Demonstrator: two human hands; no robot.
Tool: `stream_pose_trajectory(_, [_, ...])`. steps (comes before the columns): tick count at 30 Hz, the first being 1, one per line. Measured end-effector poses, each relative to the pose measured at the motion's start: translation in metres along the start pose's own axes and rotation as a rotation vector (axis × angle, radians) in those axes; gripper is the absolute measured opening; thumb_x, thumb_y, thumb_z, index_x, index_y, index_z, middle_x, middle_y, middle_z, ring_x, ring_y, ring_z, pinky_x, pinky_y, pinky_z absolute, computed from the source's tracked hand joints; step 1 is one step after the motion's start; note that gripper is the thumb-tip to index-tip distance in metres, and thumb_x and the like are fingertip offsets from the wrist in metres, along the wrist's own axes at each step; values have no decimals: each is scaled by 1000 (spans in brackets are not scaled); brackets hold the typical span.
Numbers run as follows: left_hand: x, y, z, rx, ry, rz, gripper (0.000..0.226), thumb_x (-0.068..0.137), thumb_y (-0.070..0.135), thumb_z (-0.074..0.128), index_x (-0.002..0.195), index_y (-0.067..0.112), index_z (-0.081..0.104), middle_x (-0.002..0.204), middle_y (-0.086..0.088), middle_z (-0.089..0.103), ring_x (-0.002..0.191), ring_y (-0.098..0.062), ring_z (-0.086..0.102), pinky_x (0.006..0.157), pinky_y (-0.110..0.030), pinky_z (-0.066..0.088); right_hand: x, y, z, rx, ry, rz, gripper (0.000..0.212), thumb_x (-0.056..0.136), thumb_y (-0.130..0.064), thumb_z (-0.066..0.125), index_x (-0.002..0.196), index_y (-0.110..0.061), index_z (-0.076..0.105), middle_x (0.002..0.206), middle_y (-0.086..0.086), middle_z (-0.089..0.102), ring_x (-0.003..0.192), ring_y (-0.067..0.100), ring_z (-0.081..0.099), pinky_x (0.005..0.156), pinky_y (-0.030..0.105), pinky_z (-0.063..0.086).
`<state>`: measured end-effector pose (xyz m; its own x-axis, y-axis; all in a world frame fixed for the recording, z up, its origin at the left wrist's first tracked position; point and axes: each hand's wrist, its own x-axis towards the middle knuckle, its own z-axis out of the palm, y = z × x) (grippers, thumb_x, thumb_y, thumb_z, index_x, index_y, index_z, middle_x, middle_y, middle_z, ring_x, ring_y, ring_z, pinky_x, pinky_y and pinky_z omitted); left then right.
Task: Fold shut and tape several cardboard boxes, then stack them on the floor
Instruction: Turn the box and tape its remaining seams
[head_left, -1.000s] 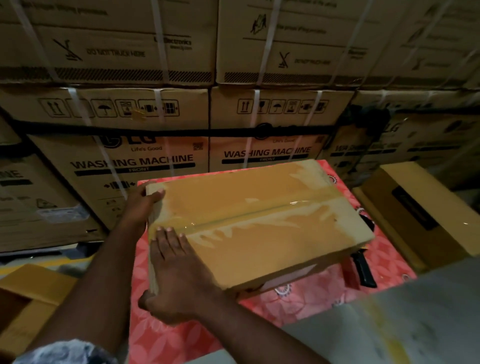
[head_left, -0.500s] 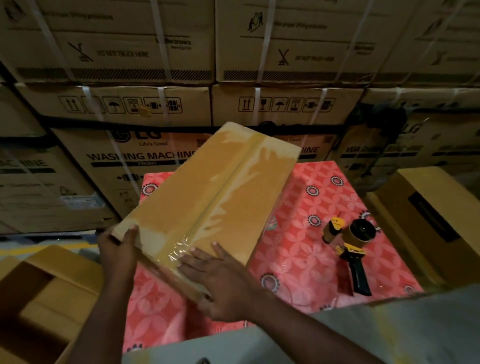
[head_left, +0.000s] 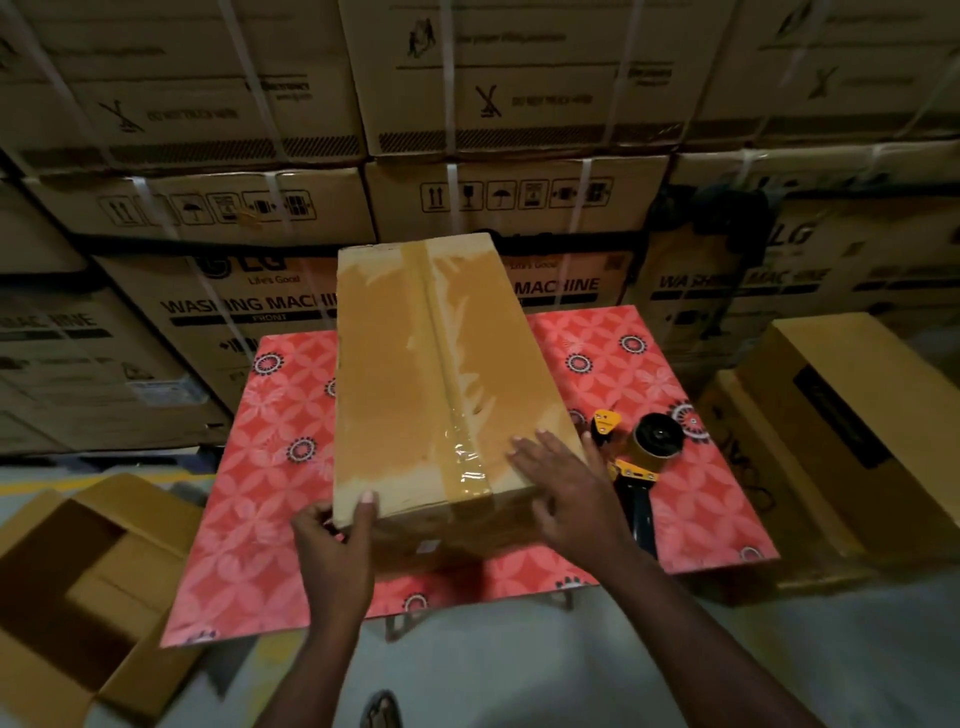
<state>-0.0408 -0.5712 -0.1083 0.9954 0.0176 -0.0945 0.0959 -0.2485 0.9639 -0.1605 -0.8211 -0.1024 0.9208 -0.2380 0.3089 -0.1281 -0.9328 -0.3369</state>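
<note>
so, the left hand (head_left: 332, 535) pinches the near left corner of the taped box (head_left: 415, 364), thumb up on the top edge, other fingers tucked out of sight below. the right hand (head_left: 561, 483) lies flat, fingers spread, on the near right corner, pressing rather than gripping. my guess is one hand clamps and one braces, ready to carry it to the floor (head_left: 493, 675). the box runs lengthwise over the red patterned surface (head_left: 291, 519), clear tape (head_left: 441, 364) down its middle seam. can't tell if its underside touches the surface or hovers. the tape dispenser (head_left: 639, 457) lies just beside the right hand, handle partly behind the wrist, probably parked in reach for the open box (head_left: 78, 571) down left, which the frame cuts off.
</note>
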Motion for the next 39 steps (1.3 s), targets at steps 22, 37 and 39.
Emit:
stream_pose_trajectory(22, [-33,12,48,781,-265,770,73,72,23,87,137,34,55,149,10,48,141,-15,41,114,-38,24,-42,42,13,68,339,58,79,73,18,59,144,-17,56,152,1,52,144,19,44,119,52,30])
stream_pose_trajectory(37, [-43,18,58,803,-193,685,63,77,41,82,131,38,52,148,15,45,138,-13,39,108,-30,15,-72,164,66,1008,-15,1453,47,80,-26,86,110,4,68,96,20,71,85,34,67,84,45,56])
stream_pose_trajectory(39, [-43,21,58,795,-195,672,58,80,44,79,130,39,52,147,16,46,138,-11,40,107,-30,15,-71,173,70,1174,-54,1468,39,78,-27,87,102,0,71,92,18,74,78,31,70,79,41,58])
